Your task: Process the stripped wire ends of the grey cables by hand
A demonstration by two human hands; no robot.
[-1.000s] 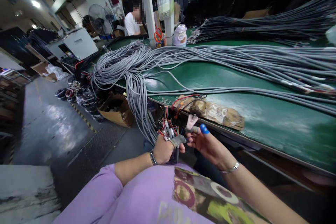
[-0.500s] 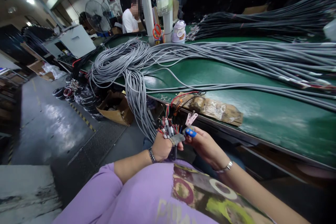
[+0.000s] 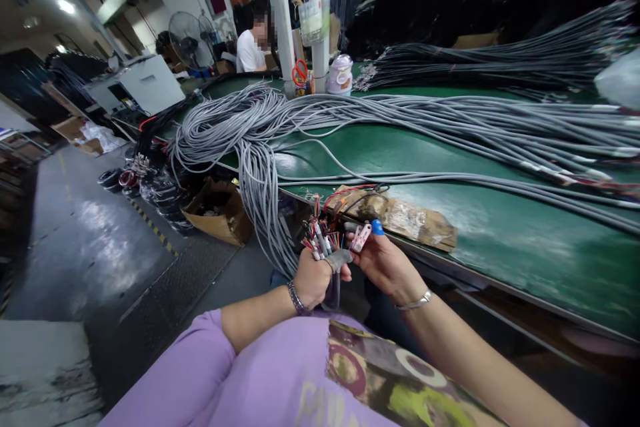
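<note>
My left hand (image 3: pixel 313 280) is closed around a bunch of grey cable ends (image 3: pixel 323 243), whose stripped red, white and blue wires stick up above my fist. My right hand (image 3: pixel 385 263) is right beside it, with a blue cap (image 3: pixel 377 227) on one fingertip. Its fingers pinch a small pale pink tool (image 3: pixel 361 237) held against the wire ends. Both hands hover just in front of the green table's edge (image 3: pixel 450 267), above my lap.
Long grey cables (image 3: pixel 450 120) lie across the green table and hang off its left end (image 3: pixel 260 200). A taped cardboard pad (image 3: pixel 400 213) lies at the table edge. A cardboard box (image 3: pixel 217 213) stands on the floor. A person in a white shirt (image 3: pixel 250 47) sits far back by white posts (image 3: pixel 280 13).
My right hand has risen slightly and brought the pink tool closer to the wire ends. The left hand keeps its hold on the bunch. The view shifted a little.
</note>
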